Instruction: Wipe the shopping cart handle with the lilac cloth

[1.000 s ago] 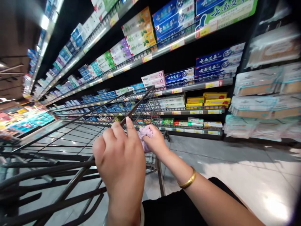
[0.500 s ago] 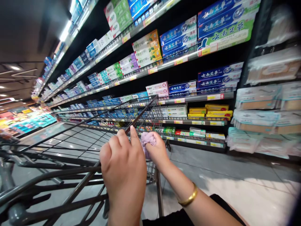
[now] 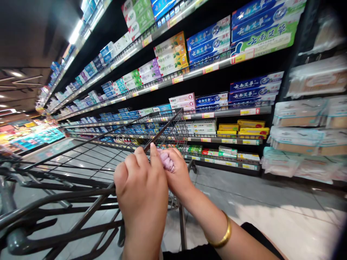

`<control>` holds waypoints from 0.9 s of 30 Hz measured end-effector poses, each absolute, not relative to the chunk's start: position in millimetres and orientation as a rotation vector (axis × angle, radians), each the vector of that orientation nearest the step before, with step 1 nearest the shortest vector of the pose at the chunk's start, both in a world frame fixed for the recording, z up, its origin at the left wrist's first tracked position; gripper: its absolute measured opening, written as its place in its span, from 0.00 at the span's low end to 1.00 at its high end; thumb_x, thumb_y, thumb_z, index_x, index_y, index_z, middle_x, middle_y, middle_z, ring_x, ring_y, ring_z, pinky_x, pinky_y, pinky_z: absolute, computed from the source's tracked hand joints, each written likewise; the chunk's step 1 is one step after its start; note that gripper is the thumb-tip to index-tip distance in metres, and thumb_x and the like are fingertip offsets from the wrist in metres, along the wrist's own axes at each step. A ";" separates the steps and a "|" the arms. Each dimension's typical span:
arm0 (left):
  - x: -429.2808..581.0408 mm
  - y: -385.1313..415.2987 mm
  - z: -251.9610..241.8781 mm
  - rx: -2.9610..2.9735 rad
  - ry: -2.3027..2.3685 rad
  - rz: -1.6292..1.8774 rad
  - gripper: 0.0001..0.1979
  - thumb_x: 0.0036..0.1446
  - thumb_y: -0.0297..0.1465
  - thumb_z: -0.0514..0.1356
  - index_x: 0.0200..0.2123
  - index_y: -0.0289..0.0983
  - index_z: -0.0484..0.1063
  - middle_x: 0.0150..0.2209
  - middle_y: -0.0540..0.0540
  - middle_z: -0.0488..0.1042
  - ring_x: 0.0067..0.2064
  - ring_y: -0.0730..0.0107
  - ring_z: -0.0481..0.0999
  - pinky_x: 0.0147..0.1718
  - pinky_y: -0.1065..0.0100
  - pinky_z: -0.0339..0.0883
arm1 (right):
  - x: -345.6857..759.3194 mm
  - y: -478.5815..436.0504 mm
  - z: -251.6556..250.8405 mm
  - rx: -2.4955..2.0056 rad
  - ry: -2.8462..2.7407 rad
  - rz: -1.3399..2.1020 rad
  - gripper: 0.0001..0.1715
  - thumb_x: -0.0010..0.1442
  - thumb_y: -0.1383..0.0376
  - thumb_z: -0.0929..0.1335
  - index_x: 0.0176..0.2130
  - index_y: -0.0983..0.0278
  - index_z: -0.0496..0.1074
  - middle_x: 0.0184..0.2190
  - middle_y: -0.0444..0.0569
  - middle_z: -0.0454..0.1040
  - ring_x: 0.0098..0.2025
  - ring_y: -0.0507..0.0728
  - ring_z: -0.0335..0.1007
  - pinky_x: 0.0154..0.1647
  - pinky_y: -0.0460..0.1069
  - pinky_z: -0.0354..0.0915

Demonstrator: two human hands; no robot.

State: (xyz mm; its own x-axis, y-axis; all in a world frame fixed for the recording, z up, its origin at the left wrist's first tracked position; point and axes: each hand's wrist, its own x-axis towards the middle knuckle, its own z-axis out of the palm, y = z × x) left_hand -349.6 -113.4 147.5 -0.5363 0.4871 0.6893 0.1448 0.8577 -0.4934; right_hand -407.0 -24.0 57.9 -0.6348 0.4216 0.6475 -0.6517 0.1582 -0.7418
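My left hand (image 3: 141,191) is closed around the top rail of a dark wire shopping cart (image 3: 81,169), knuckles toward me. Right beside it, my right hand (image 3: 179,177) is closed on a crumpled purple cloth (image 3: 166,159), pressed against the same cart rail. A gold bangle (image 3: 223,234) sits on my right wrist. The cart's basket stretches away in front of both hands, and nothing shows inside it.
Store shelves (image 3: 206,68) packed with toothpaste boxes run along the right and into the distance. Wrapped pale packages (image 3: 306,119) fill the far right section. Glossy floor tiles (image 3: 271,209) lie to the right of the cart. Bright displays (image 3: 24,135) glow far left.
My right hand with the purple cloth has slid back along the rail toward my left hand, and now touches it. The view has tilted up slightly.
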 end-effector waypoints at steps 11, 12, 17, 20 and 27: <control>-351.8 -112.9 147.6 -0.434 -2.145 0.482 0.27 0.67 0.27 0.47 0.67 0.28 0.64 0.55 0.30 0.73 0.48 0.47 0.70 0.47 0.52 0.61 | -409.3 -24.4 57.6 0.097 -1.746 1.643 0.13 0.52 0.70 0.71 0.40 0.58 0.75 0.41 0.45 0.76 0.45 0.56 0.72 0.48 0.50 0.68; -351.5 -113.3 147.8 -0.433 -2.151 0.477 0.27 0.68 0.26 0.47 0.68 0.28 0.64 0.55 0.31 0.74 0.48 0.47 0.70 0.47 0.52 0.61 | -406.2 -25.6 62.2 0.181 -1.725 1.627 0.14 0.54 0.68 0.71 0.42 0.57 0.75 0.42 0.45 0.77 0.46 0.56 0.72 0.48 0.49 0.68; -351.7 -115.0 146.7 -0.444 -2.133 0.457 0.27 0.67 0.26 0.47 0.67 0.27 0.64 0.54 0.31 0.74 0.49 0.48 0.70 0.47 0.52 0.60 | -414.9 -17.9 46.4 -0.079 -1.952 1.521 0.16 0.49 0.72 0.69 0.39 0.59 0.74 0.40 0.47 0.75 0.44 0.58 0.71 0.48 0.51 0.67; -352.8 -115.8 146.3 -0.448 -2.122 0.447 0.27 0.66 0.26 0.48 0.67 0.27 0.64 0.53 0.31 0.74 0.49 0.48 0.71 0.47 0.52 0.60 | -418.4 -14.2 43.0 -0.176 -1.928 1.592 0.15 0.47 0.73 0.68 0.36 0.60 0.73 0.38 0.46 0.75 0.42 0.58 0.71 0.46 0.52 0.67; -352.2 -116.5 149.2 -0.428 -2.149 0.427 0.27 0.67 0.26 0.47 0.66 0.28 0.65 0.53 0.31 0.74 0.48 0.48 0.71 0.47 0.51 0.61 | -408.2 -20.2 61.2 0.291 -1.652 1.553 0.24 0.46 0.74 0.67 0.43 0.56 0.74 0.47 0.46 0.76 0.52 0.58 0.70 0.57 0.53 0.66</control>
State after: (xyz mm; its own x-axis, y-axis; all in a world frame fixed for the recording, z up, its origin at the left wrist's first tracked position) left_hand -352.2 -116.5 149.2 -0.5552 0.4488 0.7002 0.1471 0.8816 -0.4485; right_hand -408.2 -20.2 61.2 -0.6289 0.3602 0.6890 -0.6653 0.2092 -0.7167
